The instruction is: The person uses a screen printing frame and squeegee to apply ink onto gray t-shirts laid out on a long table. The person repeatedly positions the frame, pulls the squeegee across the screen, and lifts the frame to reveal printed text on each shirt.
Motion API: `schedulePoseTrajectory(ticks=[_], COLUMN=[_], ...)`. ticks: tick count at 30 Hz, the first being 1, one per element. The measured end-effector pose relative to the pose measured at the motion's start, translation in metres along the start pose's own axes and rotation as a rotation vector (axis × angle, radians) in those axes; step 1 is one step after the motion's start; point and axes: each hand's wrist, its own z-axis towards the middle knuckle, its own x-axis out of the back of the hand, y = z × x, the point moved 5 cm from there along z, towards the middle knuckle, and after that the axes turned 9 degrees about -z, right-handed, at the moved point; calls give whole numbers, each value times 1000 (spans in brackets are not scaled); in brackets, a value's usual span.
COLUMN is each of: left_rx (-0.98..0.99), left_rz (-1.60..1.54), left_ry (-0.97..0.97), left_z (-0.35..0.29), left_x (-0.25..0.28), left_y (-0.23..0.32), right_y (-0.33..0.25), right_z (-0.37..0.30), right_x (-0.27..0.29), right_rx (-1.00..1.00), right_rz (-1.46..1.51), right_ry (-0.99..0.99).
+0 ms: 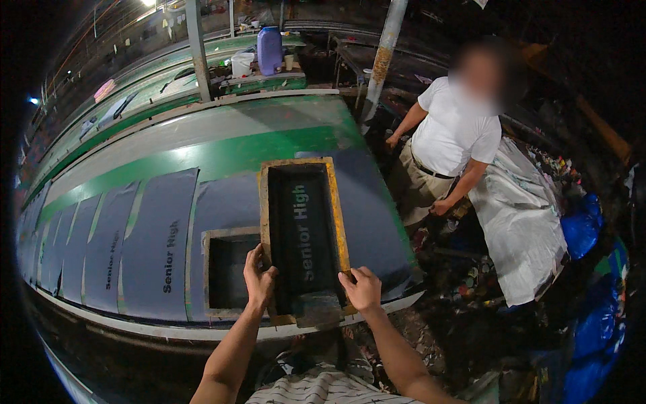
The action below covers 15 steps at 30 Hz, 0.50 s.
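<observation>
Both hands, left hand (259, 277) and right hand (363, 288), grip the screen (304, 232) at frame center over unprinted fabric (370, 215); printed panels (158, 249) fill the left.

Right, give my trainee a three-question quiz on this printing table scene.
1. True or false: both hands grip the yellow wooden-framed printing screen.
2. Which hand is on the frame's near right corner: left hand or right hand?
3. What lies in a row along the long green table?

Key: 1 true. 2 right hand. 3 grey-blue rectangular fabric panels.
</observation>
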Motion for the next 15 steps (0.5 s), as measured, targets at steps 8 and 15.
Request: schedulePoseTrajectory(ticks=[8,15], left_rx=[38,4], left_rz=[-167,-102], left_ry=[13,30], left_z=[3,-4], left_x=[-110,-201], left_y=[-34,-62], right_y=[103,196], right_z=[41,65], right_x=[15,11], right_rx=[55,22], right_rz=[12,46], right_ry=[51,33])
